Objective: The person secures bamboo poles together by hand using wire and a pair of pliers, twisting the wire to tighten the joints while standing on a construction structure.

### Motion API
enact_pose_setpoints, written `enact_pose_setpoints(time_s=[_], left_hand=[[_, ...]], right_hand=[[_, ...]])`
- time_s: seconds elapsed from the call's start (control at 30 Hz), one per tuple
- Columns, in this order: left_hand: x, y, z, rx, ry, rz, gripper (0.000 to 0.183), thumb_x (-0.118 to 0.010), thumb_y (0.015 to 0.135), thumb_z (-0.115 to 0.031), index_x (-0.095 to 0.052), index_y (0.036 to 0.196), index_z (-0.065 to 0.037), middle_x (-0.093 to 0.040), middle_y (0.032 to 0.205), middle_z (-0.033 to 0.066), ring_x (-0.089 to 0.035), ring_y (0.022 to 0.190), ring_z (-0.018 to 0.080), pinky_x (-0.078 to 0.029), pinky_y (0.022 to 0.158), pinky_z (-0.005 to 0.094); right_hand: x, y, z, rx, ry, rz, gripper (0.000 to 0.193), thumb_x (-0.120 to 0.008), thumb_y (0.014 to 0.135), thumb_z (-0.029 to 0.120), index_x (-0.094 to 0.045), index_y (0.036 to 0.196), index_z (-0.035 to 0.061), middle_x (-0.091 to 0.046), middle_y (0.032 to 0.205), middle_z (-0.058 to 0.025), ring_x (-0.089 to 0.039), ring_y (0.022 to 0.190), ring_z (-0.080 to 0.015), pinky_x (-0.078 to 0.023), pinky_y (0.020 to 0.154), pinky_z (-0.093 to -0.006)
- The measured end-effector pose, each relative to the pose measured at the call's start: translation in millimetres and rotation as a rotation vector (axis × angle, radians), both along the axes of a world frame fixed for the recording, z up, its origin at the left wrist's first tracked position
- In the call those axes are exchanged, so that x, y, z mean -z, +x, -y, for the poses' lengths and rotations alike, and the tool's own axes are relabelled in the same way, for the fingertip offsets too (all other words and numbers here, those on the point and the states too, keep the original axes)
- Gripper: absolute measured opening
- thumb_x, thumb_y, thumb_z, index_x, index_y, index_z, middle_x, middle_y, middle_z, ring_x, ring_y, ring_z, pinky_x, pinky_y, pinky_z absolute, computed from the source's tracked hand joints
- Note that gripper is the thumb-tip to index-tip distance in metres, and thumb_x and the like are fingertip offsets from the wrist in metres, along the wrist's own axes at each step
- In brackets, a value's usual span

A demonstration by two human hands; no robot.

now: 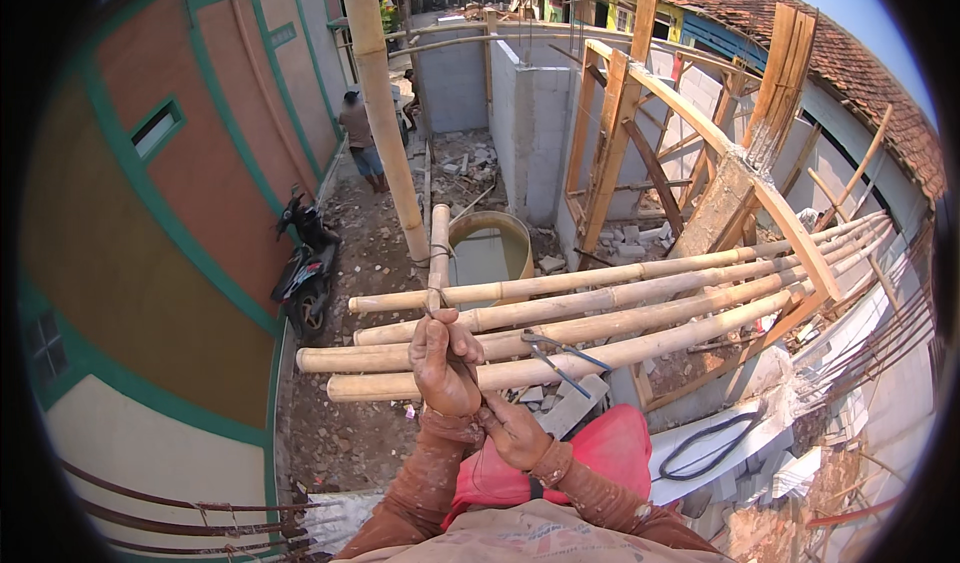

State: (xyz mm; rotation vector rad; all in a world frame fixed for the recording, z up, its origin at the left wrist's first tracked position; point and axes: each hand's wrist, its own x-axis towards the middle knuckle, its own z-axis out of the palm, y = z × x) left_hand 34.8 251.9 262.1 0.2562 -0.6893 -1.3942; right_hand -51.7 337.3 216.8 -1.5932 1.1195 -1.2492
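Observation:
My left hand (447, 365) is raised in front of the cut ends of several bamboo poles (600, 296), its fingers curled round thin dark strands that look like tie wire (484, 455). Just below it, my right hand (513, 433) pinches the same strands close to the left wrist. Beyond the left hand, a short bamboo piece (438, 248) lies across the pole ends, with dark wire round it. Blue-handled pincers (562, 363) rest on the nearest poles, right of my hands. How the strands run inside the left hand is hidden.
An upright bamboo pole (385, 113) rises beyond the crosspiece. Below the poles stands a round water-filled tank (515, 248). Wooden framing (690, 113) and a concrete column (715, 208) are on the right. A motorbike (305, 268) and a person (362, 138) are lower left and far back.

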Motion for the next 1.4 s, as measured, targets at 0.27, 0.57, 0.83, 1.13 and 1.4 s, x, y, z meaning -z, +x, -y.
enact_pose_setpoints(time_s=[0.27, 0.57, 0.83, 1.13, 1.4], left_hand=[[11.2, 42.1, 20.0, -0.123, 0.002, 0.045, 0.018, -0.047, 0.096, -0.021, -0.056, 0.1, -0.005, -0.049, 0.064, -0.0018, -0.04, 0.045, 0.0052, -0.037, 0.04, 0.0204], [22.4, 104.3, 56.5, -0.868, 0.034, 0.296, 0.019, -0.047, 0.096, -0.013, -0.06, 0.096, 0.002, -0.056, 0.075, -0.0012, -0.03, 0.045, -0.0014, -0.021, 0.036, 0.0163], [20.5, 122.7, 46.8, -0.977, 0.029, 0.425, 0.018, -0.048, 0.095, -0.011, -0.061, 0.098, 0.001, -0.061, 0.081, 0.0005, -0.029, 0.043, -0.0015, -0.021, 0.034, 0.016], [6.4, 123.2, 46.8, -1.044, -0.039, 0.328, 0.02, -0.048, 0.095, -0.011, -0.059, 0.101, 0.004, -0.062, 0.086, 0.004, -0.031, 0.045, -0.0004, -0.024, 0.037, 0.0176], [5.2, 122.8, 48.1, -0.977, 0.007, 0.285, 0.02, -0.047, 0.096, -0.012, -0.059, 0.101, 0.003, -0.059, 0.077, 0.0014, -0.03, 0.043, -0.0005, -0.025, 0.036, 0.0161]], right_hand=[[7.7, -14.3, -10.1, 0.011, 0.026, -0.167, 0.024, -0.045, 0.095, 0.016, -0.053, 0.112, 0.0008, -0.061, 0.089, -0.0156, -0.062, 0.08, -0.0257, -0.048, 0.075, -0.0335], [13.1, -10.1, -58.9, -0.26, 0.207, -0.09, 0.023, -0.044, 0.096, 0.018, -0.057, 0.106, 0.0013, -0.061, 0.085, -0.0126, -0.061, 0.077, -0.0208, -0.047, 0.072, -0.0305], [57.5, -32.1, -69.4, -0.091, 0.313, -0.213, 0.022, -0.044, 0.096, 0.02, -0.056, 0.098, 0.001, -0.062, 0.081, -0.0131, -0.062, 0.077, -0.0245, -0.049, 0.072, -0.0332], [49.6, -30.3, -75.6, 0.156, 0.157, -0.383, 0.017, -0.048, 0.093, 0.017, -0.055, 0.095, 0.0021, -0.063, 0.08, -0.0138, -0.062, 0.076, -0.0309, -0.049, 0.066, -0.0378], [50.5, -34.0, -81.4, 0.09, 0.146, -0.142, 0.019, -0.046, 0.094, 0.019, -0.054, 0.096, 0.0016, -0.061, 0.078, -0.0157, -0.062, 0.072, -0.0319, -0.049, 0.065, -0.0378]])
